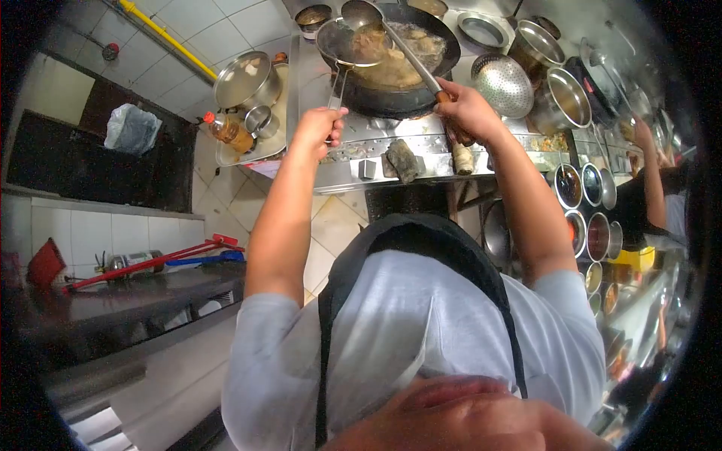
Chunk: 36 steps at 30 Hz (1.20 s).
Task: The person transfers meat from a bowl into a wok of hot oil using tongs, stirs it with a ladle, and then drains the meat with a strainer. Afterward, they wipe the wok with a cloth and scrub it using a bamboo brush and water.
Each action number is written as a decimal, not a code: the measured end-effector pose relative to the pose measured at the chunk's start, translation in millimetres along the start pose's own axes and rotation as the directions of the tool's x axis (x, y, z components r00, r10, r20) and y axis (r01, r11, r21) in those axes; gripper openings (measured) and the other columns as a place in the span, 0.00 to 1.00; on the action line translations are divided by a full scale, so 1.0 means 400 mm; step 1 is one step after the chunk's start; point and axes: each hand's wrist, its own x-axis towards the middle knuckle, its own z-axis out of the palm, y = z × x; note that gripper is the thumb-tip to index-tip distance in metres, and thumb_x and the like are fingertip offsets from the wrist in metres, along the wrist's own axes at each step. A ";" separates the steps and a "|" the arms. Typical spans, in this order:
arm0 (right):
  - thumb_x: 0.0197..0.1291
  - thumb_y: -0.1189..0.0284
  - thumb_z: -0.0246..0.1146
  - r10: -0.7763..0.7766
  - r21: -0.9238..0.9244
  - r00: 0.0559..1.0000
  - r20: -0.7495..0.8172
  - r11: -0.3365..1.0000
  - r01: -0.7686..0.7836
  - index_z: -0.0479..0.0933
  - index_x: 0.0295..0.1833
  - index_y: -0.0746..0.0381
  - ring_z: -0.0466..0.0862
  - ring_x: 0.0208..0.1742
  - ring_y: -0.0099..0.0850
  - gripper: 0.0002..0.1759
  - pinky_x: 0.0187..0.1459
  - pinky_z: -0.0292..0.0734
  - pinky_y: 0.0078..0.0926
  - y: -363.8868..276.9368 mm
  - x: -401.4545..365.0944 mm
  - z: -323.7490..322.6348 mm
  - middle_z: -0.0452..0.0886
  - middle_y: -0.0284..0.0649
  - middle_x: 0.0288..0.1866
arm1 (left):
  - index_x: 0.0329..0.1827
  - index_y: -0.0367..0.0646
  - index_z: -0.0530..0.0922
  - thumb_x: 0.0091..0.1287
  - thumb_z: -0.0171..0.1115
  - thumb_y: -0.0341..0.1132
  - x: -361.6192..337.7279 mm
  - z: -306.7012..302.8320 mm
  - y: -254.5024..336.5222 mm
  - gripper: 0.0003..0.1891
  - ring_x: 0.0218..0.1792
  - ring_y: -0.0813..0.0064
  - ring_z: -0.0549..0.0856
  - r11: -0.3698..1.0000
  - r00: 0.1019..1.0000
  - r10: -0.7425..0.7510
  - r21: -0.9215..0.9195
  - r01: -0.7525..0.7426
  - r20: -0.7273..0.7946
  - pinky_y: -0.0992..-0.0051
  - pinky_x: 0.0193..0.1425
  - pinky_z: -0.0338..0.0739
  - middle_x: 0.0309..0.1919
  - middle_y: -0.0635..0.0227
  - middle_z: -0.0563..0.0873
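Observation:
My left hand is closed around the thin metal handle of a strainer, whose round basket sits over the left side of a black wok. Brown pieces of food show at the strainer's rim. In my right hand is the wooden grip of a long ladle. The ladle's shaft slants up and left across the wok, and its bowl is at the strainer's far edge. Frothy, yellow-brown liquid bubbles in the wok.
A perforated skimmer and metal pots stand right of the wok. On the left, a tray holds a large pot and a red-capped bottle. A crumpled cloth lies on the stove's front ledge. Another person's arm appears at far right.

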 end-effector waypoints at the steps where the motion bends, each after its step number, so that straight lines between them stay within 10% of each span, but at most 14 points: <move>1: 0.57 0.76 0.60 -0.050 -0.140 0.998 -0.027 0.989 0.046 0.58 0.75 0.62 0.73 0.16 0.23 0.38 0.16 0.68 0.24 0.012 0.004 -0.002 0.74 0.35 0.23 | 0.52 0.40 0.76 0.67 0.54 0.31 0.010 0.002 -0.008 0.12 0.18 0.85 0.66 0.999 0.999 -0.020 -0.044 0.021 0.025 0.79 0.20 0.60 0.23 0.76 0.72; 8: 0.53 0.74 0.60 -0.315 -0.592 0.939 -0.137 0.786 0.177 0.65 0.73 0.56 0.71 0.19 0.23 0.37 0.24 0.69 0.25 0.053 -0.034 -0.033 0.74 0.34 0.24 | 0.52 0.39 0.75 0.69 0.55 0.30 0.026 0.011 -0.060 0.11 0.17 0.85 0.65 0.974 0.992 -0.033 -0.220 0.059 0.122 0.80 0.20 0.59 0.23 0.75 0.72; 19: 0.52 0.74 0.60 -0.284 -0.472 0.906 -0.314 0.875 0.110 0.64 0.73 0.59 0.72 0.19 0.23 0.38 0.23 0.70 0.27 0.061 -0.004 -0.150 0.74 0.35 0.25 | 0.46 0.39 0.74 0.69 0.55 0.30 0.059 0.052 -0.065 0.07 0.14 0.83 0.66 0.987 0.998 0.004 -0.160 0.005 0.061 0.77 0.16 0.59 0.19 0.75 0.72; 21: 0.51 0.72 0.61 -0.311 -0.706 0.885 -0.346 0.708 -0.027 0.66 0.72 0.60 0.75 0.20 0.27 0.38 0.26 0.73 0.30 0.043 0.029 -0.152 0.78 0.43 0.27 | 0.43 0.41 0.74 0.69 0.55 0.32 0.050 0.062 -0.060 0.05 0.13 0.83 0.67 1.000 0.998 -0.012 -0.029 0.010 -0.061 0.76 0.15 0.60 0.18 0.75 0.72; 22: 0.53 0.67 0.60 -0.066 -0.551 0.922 -0.382 0.817 -0.171 0.70 0.68 0.57 0.85 0.44 0.47 0.33 0.48 0.79 0.38 0.006 0.030 -0.149 0.83 0.57 0.44 | 0.43 0.41 0.74 0.69 0.55 0.32 0.057 0.061 -0.060 0.05 0.13 0.83 0.67 1.000 0.998 -0.010 -0.029 0.008 -0.062 0.76 0.15 0.60 0.18 0.75 0.72; 26: 0.54 0.65 0.59 -0.314 -0.728 0.901 -0.298 0.685 -0.002 0.74 0.61 0.56 0.84 0.40 0.53 0.26 0.44 0.80 0.43 0.081 0.151 -0.226 0.83 0.56 0.40 | 0.39 0.39 0.74 0.69 0.56 0.36 0.131 0.009 -0.092 0.08 0.13 0.75 0.72 0.940 0.981 0.146 0.328 -0.096 -0.132 0.71 0.15 0.67 0.18 0.69 0.75; 33: 0.50 0.69 0.60 -0.224 -0.764 0.955 -0.196 0.645 -0.005 0.70 0.67 0.61 0.81 0.30 0.39 0.34 0.38 0.76 0.34 0.171 0.278 -0.344 0.81 0.47 0.30 | 0.40 0.31 0.77 0.69 0.55 0.39 0.165 -0.055 -0.053 0.15 0.16 0.55 0.82 0.479 0.921 0.388 0.859 -0.182 -0.021 0.64 0.18 0.73 0.27 0.44 0.83; 36: 0.55 0.71 0.58 -0.141 -0.543 0.974 -0.175 0.839 0.024 0.68 0.68 0.65 0.79 0.23 0.31 0.32 0.27 0.74 0.28 0.175 0.227 -0.372 0.80 0.44 0.27 | 0.41 0.33 0.76 0.69 0.56 0.38 0.138 -0.036 0.005 0.14 0.15 0.61 0.80 0.461 0.961 0.275 0.881 -0.102 -0.032 0.64 0.17 0.72 0.22 0.52 0.82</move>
